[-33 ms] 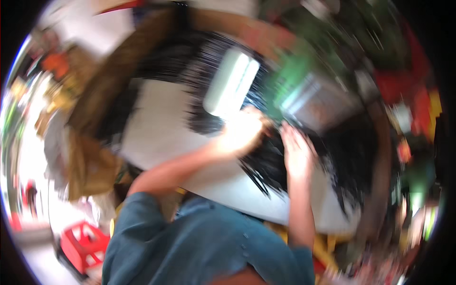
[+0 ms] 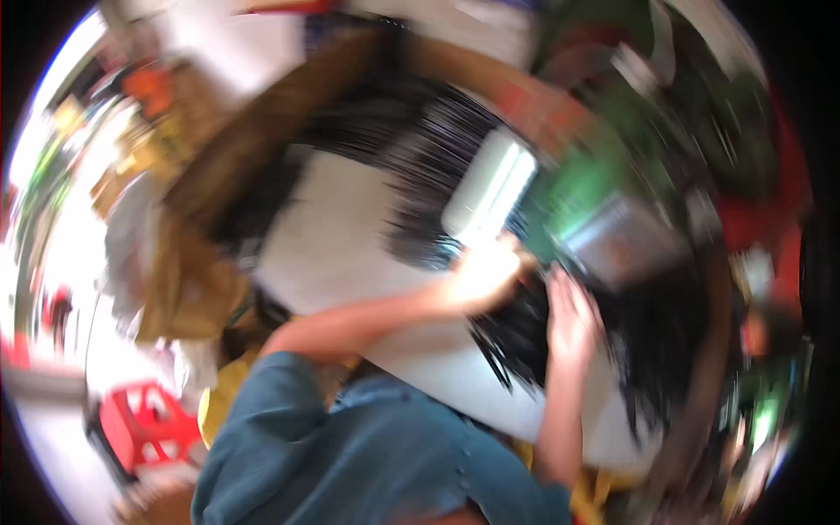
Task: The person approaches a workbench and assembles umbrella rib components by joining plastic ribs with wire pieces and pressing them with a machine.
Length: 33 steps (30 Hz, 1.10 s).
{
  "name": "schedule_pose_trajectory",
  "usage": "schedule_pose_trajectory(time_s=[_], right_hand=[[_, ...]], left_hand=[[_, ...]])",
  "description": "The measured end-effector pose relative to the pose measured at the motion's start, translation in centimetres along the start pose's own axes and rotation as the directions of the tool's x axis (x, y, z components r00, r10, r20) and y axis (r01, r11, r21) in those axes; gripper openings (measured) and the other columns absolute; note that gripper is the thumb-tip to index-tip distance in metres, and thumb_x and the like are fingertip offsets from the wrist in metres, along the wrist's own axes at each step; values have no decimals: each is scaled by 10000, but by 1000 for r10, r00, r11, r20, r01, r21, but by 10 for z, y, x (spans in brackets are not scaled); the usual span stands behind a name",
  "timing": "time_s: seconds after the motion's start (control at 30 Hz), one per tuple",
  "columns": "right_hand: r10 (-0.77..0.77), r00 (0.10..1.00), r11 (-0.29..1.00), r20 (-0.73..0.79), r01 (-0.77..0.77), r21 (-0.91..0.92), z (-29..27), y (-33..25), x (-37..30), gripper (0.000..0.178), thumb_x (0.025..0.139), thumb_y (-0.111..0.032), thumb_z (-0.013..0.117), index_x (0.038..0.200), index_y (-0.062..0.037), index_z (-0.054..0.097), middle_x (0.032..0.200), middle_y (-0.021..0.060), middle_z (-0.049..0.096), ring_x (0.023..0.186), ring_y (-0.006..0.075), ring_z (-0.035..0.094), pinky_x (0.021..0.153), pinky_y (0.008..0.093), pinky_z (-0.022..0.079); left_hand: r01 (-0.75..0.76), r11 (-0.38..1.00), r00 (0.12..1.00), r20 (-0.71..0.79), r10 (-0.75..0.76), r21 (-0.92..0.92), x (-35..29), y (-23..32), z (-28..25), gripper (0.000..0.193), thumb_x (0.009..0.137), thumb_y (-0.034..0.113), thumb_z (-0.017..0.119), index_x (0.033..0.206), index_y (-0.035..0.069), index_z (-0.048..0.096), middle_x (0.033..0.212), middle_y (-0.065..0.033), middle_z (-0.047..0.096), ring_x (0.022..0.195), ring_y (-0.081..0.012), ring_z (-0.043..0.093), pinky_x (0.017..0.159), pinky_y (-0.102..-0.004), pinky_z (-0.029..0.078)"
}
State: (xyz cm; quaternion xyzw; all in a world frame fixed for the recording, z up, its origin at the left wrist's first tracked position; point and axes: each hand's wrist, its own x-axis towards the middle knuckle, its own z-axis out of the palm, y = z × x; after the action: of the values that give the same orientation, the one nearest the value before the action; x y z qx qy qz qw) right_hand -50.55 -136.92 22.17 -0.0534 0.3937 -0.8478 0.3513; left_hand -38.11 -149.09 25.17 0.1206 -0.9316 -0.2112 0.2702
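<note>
1. L hand (image 2: 486, 273) nr ctr, below white lamp (image 2: 490, 185): blur/glare, can't tell grip.
2. R hand (image 2: 573, 317) R of ctr: fingers extended, hold unclear.
3. Black strips (image 2: 520, 339) btwn/below hands.
4. Step: prob. handling strips; next calls for fine finger ctrl.

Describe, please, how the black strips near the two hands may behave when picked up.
The black strips probably separate easily, since their ends spread unevenly. Each is likely light, because it looks thin. They may be rather stiff, as the ends look fairly straight, though blur leaves doubt.
</note>
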Motion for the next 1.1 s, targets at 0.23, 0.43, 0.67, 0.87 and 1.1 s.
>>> schedule_pose_trajectory(time_s=[0.23, 0.43, 0.67, 0.87, 1.1], right_hand=[[0, 994, 1000, 106, 2, -13, -27, -25, -3, 143, 814, 14, 424, 906, 121, 451, 1025, 245, 495, 1021, 300, 483, 914, 383, 395], [25, 995, 999, 100, -22, -39, -44, -20, 23, 191, 839, -6, 389, 934, 150, 442, 1081, 286, 456, 1046, 308, 463, 938, 376, 376], [18, 1000, 1000, -10, -18, 4, -15, -25, -7, 208, 826, 6, 399, 960, 165, 417, 1006, 262, 470, 1002, 329, 453, 922, 409, 375], [81, 996, 995, -42, -78, 67, 0, -20, -8, 240, 827, 24, 374, 981, 204, 409, 1104, 308, 422, 1065, 346, 429, 956, 389, 356], [-60, 997, 998, -48, 60, 7, 10, -22, -10, 52, 763, 36, 524, 799, 66, 501, 815, 188, 569, 818, 299, 587, 768, 373, 487]], left_hand=[[225, 942, 973, 7, -231, -248, 4, 19, 28, 204, 797, 195, 419, 713, 32, 511, 641, -92, 516, 604, -212, 545, 533, -307, 446], [48, 998, 993, -102, -51, -36, 6, 10, 35, 230, 800, 196, 411, 795, -25, 473, 657, -179, 512, 568, -309, 537, 541, -370, 460], [48, 997, 993, -114, -41, 63, 4, 22, 38, 218, 694, 200, 480, 658, -11, 520, 657, -158, 486, 609, -272, 545, 514, -347, 474], [67, 984, 996, 54, -77, 167, -1, 22, 7, 123, 680, 155, 504, 738, 59, 555, 726, -97, 538, 736, -264, 543, 583, -357, 472], [125, 992, 992, 16, -125, 8, 1, 3, -12, 228, 734, 59, 526, 950, 95, 590, 703, -125, 474, 636, -263, 514, 558, -354, 423]])
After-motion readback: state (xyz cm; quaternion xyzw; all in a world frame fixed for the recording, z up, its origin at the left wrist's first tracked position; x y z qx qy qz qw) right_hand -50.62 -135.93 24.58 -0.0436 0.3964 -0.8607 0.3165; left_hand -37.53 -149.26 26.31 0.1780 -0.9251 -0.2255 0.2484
